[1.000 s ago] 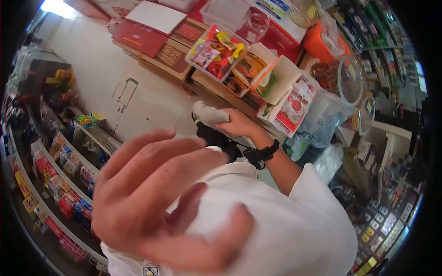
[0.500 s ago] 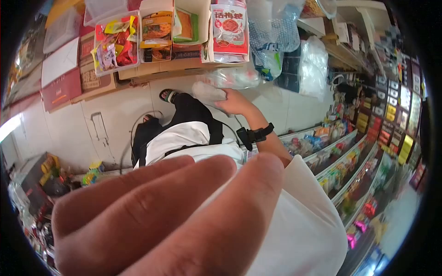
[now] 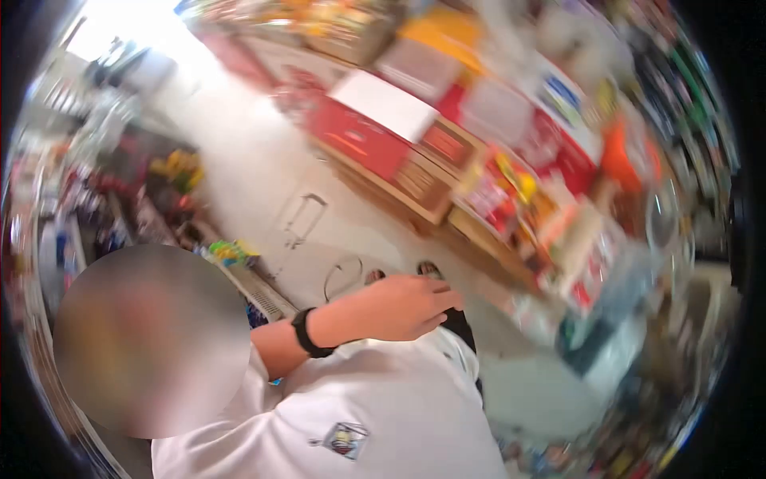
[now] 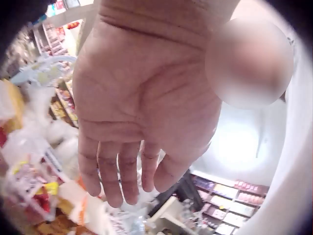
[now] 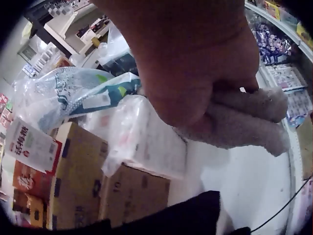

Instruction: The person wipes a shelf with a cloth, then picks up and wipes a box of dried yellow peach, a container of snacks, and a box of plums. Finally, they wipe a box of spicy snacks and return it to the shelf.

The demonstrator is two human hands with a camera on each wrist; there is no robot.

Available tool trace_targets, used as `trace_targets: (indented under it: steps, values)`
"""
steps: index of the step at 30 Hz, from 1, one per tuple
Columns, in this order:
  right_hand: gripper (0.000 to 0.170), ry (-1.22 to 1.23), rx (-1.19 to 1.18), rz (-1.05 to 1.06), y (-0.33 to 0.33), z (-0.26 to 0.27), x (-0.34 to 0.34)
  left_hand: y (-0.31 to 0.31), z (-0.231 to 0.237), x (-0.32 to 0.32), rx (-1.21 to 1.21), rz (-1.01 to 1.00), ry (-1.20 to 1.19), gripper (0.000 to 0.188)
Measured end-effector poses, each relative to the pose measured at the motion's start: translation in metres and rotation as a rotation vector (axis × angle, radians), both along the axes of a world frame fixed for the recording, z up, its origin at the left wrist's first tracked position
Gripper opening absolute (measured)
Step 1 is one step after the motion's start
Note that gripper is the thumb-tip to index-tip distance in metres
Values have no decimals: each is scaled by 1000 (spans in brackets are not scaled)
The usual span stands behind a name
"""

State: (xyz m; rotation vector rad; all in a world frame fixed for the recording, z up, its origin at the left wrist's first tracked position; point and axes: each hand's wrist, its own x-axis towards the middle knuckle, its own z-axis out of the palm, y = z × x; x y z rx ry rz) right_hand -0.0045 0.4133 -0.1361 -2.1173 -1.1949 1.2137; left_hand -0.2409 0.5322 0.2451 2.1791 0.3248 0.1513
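Note:
My left hand point(image 3: 387, 307), with a black band at its wrist, reaches across the front of the white shirt point(image 3: 375, 399) in the head view. Nothing is in its palm, and the left wrist view shows its fingers point(image 4: 113, 181) hanging loosely extended. My right hand point(image 5: 200, 83) grips a crumpled grey cloth point(image 5: 244, 125), seen in the right wrist view with two folds sticking out past the fist. Neither that hand nor the cloth shows in the head view.
Boxes and a tub of wrapped snacks point(image 3: 499, 195) line a low counter beyond the floor point(image 3: 271, 168). A plastic-wrapped white pack point(image 5: 154, 139) sits on a cardboard box point(image 5: 134, 196), beside a blue-white plastic bag point(image 5: 73, 95). Shelves of goods stand along the left side.
My left hand has dropped from close before the head camera to over the shirt. The head view has swung and blurred; the right hand with the cloth has left it.

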Motion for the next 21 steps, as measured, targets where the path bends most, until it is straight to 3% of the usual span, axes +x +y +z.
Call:
trace_targets:
  steps: [3, 5, 6, 8, 12, 14, 16, 18, 19, 21]
  values:
    - [47, -26, 19, 176, 55, 28, -18, 3, -43, -49, 144, 141, 116, 20]
    - [47, -68, 4, 214, 59, 47, -10, 9, -54, -77, -9, 287, 185, 21]
    - [47, -86, -3, 224, 58, 51, -6, 8, -63, -88, -5, 292, 167, 21]
    - [48, -118, -29, 222, 41, 56, 1, 1, -82, -109, -103, 488, 137, 22]
    - [48, -155, -70, 224, 17, 74, 1, -10, -120, -137, -173, 596, 211, 23]
    - [49, -108, -37, 390, 68, 75, -57, -21, -141, -157, -164, 672, 168, 22]
    - [49, -27, 18, 680, 128, 77, -164, -31, -141, -177, -12, 789, 129, 21]
    - [49, 9, 36, 914, 144, 87, -242, -42, -150, -189, -41, 886, 308, 18]
    - [49, 3, 32, 985, 145, 91, -258, -52, -151, -198, -44, 951, 305, 18]
    - [50, -43, 37, 1054, 163, 91, -264, -50, -154, -201, -72, 897, 405, 15]
